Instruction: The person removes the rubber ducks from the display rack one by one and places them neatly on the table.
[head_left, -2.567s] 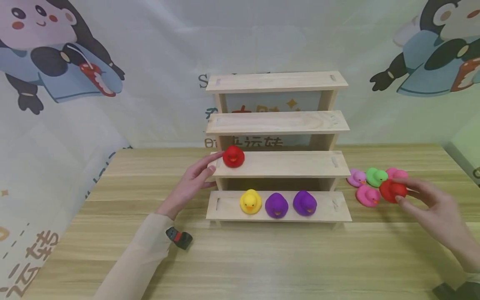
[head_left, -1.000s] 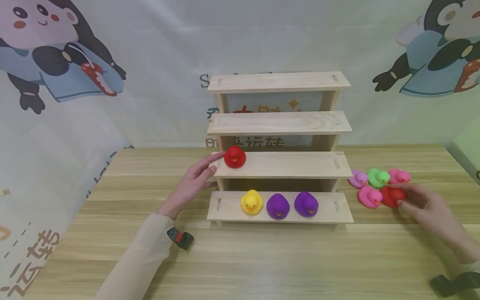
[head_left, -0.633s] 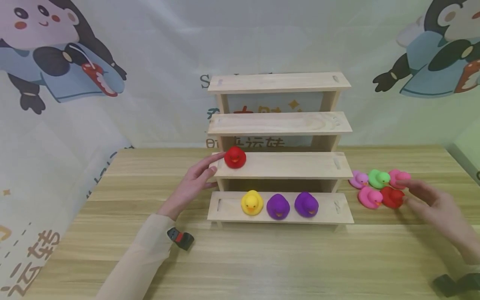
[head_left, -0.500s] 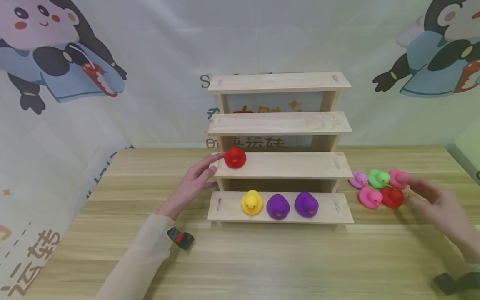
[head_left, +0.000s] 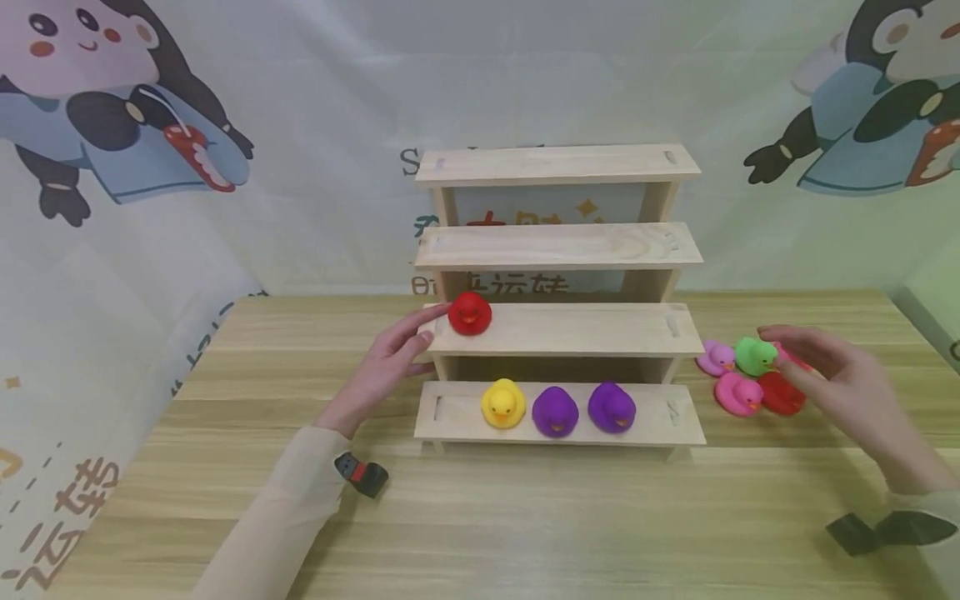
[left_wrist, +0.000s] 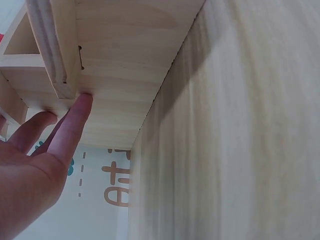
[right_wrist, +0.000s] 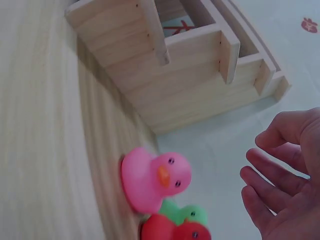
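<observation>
My left hand (head_left: 381,360) rests at the left end of the wooden stepped shelf (head_left: 570,327), index fingertip beside a red rubber duck (head_left: 469,315) on the second step from the bottom. In the left wrist view, straight fingers (left_wrist: 70,132) touch the side panel around the plank's end. On the right, my right hand (head_left: 846,385) hovers with loosely bent fingers and nothing in its grasp. Below it lie a second red duck (head_left: 782,395), a pink duck (head_left: 738,395), a green duck (head_left: 755,357), a lilac duck (head_left: 716,357) and another pink duck, partly hidden by the fingers.
The bottom step bears a yellow duck (head_left: 502,404) and two purple ducks, one in the middle (head_left: 556,412) and one to its right (head_left: 612,407). Behind the wood-grain table (head_left: 525,525) hangs a printed backdrop (head_left: 322,167) with cartoon figures.
My right hand lowered the second red duck beside the front pink duck and let go. It then rose and shifted slightly left over the group. My left hand stays where it was.
</observation>
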